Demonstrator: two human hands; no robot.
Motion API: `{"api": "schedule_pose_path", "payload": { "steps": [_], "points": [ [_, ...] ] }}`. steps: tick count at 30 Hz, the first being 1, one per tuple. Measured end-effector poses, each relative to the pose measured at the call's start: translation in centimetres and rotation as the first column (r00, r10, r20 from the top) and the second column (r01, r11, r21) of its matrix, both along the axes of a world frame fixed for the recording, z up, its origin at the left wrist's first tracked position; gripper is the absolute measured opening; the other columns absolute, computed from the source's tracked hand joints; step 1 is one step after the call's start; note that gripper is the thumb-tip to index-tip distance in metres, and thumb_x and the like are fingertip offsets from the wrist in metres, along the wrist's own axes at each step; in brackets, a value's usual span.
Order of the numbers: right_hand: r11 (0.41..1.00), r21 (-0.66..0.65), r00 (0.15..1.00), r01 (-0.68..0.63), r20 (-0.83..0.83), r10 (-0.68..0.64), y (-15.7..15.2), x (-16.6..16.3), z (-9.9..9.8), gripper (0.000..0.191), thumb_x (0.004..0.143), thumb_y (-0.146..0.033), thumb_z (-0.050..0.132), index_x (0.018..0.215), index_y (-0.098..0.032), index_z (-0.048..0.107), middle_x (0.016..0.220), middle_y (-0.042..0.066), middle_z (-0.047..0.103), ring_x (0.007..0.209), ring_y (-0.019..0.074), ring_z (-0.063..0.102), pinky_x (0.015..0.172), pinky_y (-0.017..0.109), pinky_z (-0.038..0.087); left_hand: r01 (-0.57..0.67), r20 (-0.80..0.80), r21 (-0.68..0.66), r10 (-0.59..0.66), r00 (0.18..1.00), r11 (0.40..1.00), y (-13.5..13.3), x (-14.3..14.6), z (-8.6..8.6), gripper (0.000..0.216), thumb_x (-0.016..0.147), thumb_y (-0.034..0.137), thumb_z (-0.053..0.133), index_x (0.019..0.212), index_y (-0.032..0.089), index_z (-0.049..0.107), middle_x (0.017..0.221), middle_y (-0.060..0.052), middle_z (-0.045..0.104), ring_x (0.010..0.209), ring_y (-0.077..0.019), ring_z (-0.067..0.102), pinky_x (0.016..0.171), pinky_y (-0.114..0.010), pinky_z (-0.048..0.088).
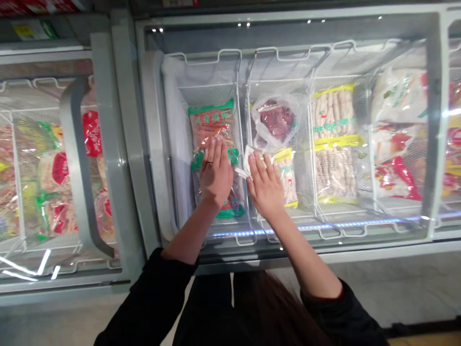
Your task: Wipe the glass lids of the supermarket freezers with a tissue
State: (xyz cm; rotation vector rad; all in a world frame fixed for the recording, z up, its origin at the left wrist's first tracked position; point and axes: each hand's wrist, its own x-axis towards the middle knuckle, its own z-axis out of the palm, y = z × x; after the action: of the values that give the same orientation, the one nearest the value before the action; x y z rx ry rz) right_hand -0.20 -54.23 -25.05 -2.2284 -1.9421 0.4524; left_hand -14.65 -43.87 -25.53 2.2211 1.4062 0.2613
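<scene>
My left hand [217,170] lies flat with its fingers stretched out, a ring on one finger. Seen beneath it are green-edged packs of reddish food [211,122] in a wire basket. My right hand [265,185] is also flat, palm down, fingers slightly apart. A crumpled white piece [246,161] shows at its fingertips and left side; whether it is cloth or plastic I cannot tell. Beyond the fingers, a white plastic bag [298,108] surrounds dark red food. Both hands appear to rest on the freezer's clear lid, over the packs. Neither hand visibly grips anything.
White wire dividers [312,144] split the chest freezer. To the right are yellow-edged packs [334,168] and white and red bags [398,178]. A grey curved handle [74,168] stands on the neighbouring freezer at left. The freezer's pale front rail [360,253] runs before my body.
</scene>
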Motion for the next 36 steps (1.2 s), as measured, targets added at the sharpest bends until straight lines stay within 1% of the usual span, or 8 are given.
{"api": "schedule_pose_path", "payload": {
  "steps": [6, 11, 16, 20, 23, 28, 32, 36],
  "points": [
    [0.980, -0.036, 0.980, -0.194, -0.048, 0.192, -0.6, -1.5, 0.0, 0.072, 0.114, -0.030, 0.037, 0.177, -0.031, 0.001, 0.180, -0.001, 0.031, 0.168, 0.0259, 0.028, 0.136, 0.052, 0.033, -0.010, -0.033, 0.004, 0.010, 0.999, 1.000, 0.1, -0.1, -0.7, 0.067, 0.101, 0.019, 0.035, 0.168, 0.015, 0.039, 0.180, -0.005, 0.033, 0.169, -0.0181, 0.020, 0.141, -0.044, 0.023],
    [0.999, -0.006, 0.999, -0.053, 0.000, 0.053, -2.7, 2.1, 0.0, 0.071, 0.115, -0.033, 0.036, 0.177, -0.029, 0.002, 0.181, 0.002, 0.029, 0.168, 0.0298, 0.027, 0.136, 0.058, 0.031, -0.025, 0.016, 0.057, 0.024, 1.000, 0.998, 0.0, -0.2, -0.9, 0.071, 0.100, 0.013, 0.035, 0.170, 0.023, 0.039, 0.177, -0.004, 0.037, 0.168, -0.0188, 0.025, 0.141, -0.050, 0.026],
    [0.995, -0.045, 0.996, -0.087, -0.029, 0.086, -7.9, -0.3, 0.2, 0.071, 0.114, -0.031, 0.037, 0.177, -0.028, 0.004, 0.179, 0.003, 0.033, 0.167, 0.0291, 0.032, 0.133, 0.055, 0.036, -0.039, 0.046, 0.072, 0.035, 0.998, 0.997, -0.2, -0.1, -1.4, 0.079, 0.097, 0.010, 0.040, 0.173, 0.032, 0.033, 0.178, -0.001, 0.037, 0.168, -0.0243, 0.024, 0.139, -0.058, 0.030],
    [0.970, -0.052, 0.969, -0.239, -0.074, 0.235, -5.5, 0.1, 0.2, 0.065, 0.114, -0.032, 0.037, 0.177, -0.030, 0.019, 0.180, -0.002, 0.033, 0.168, 0.0247, 0.029, 0.136, 0.049, 0.031, -0.040, 0.020, 0.125, 0.037, 0.999, 0.991, -0.2, -0.1, -1.7, 0.075, 0.098, 0.010, 0.039, 0.171, 0.028, 0.036, 0.177, -0.002, 0.039, 0.168, -0.0209, 0.026, 0.140, -0.052, 0.026],
    [0.981, -0.034, 0.981, -0.189, -0.056, 0.187, -3.8, 1.9, 0.1, 0.065, 0.114, -0.031, 0.037, 0.176, -0.028, 0.021, 0.181, -0.001, 0.030, 0.169, 0.0250, 0.026, 0.138, 0.052, 0.028, -0.041, 0.021, 0.120, 0.039, 0.999, 0.992, -0.1, -0.1, -1.6, 0.077, 0.096, 0.010, 0.043, 0.170, 0.028, 0.038, 0.177, -0.002, 0.039, 0.168, -0.0217, 0.028, 0.140, -0.051, 0.026],
    [0.996, -0.059, 0.997, -0.073, -0.041, 0.070, -7.9, 0.0, 0.3, 0.065, 0.113, -0.029, 0.039, 0.176, -0.023, 0.025, 0.180, 0.004, 0.033, 0.168, 0.0277, 0.028, 0.136, 0.053, 0.032, -0.042, 0.052, 0.114, 0.036, 0.998, 0.993, 0.1, 0.0, -1.5, 0.082, 0.092, 0.009, 0.047, 0.171, 0.030, 0.036, 0.175, -0.002, 0.043, 0.167, -0.0242, 0.030, 0.140, -0.056, 0.026],
    [0.970, -0.058, 0.967, -0.236, -0.109, 0.229, -8.8, -2.5, 0.4, 0.063, 0.112, -0.027, 0.038, 0.175, -0.025, 0.029, 0.179, 0.000, 0.033, 0.168, 0.0238, 0.029, 0.136, 0.047, 0.032, -0.058, 0.037, 0.094, 0.055, 0.998, 0.994, 0.4, 0.1, -1.9, 0.081, 0.093, 0.009, 0.044, 0.170, 0.032, 0.039, 0.177, 0.000, 0.039, 0.168, -0.0227, 0.028, 0.140, -0.056, 0.026],
    [0.935, -0.009, 0.928, -0.356, -0.126, 0.352, -5.8, 0.1, 0.4, 0.061, 0.114, -0.029, 0.036, 0.174, -0.028, 0.029, 0.179, -0.004, 0.032, 0.168, 0.0205, 0.027, 0.137, 0.046, 0.030, -0.056, 0.022, 0.059, 0.055, 0.998, 0.997, 0.6, 0.1, -1.8, 0.079, 0.095, 0.010, 0.042, 0.169, 0.034, 0.040, 0.178, 0.004, 0.037, 0.168, -0.0215, 0.027, 0.142, -0.054, 0.022]
  ]
}}
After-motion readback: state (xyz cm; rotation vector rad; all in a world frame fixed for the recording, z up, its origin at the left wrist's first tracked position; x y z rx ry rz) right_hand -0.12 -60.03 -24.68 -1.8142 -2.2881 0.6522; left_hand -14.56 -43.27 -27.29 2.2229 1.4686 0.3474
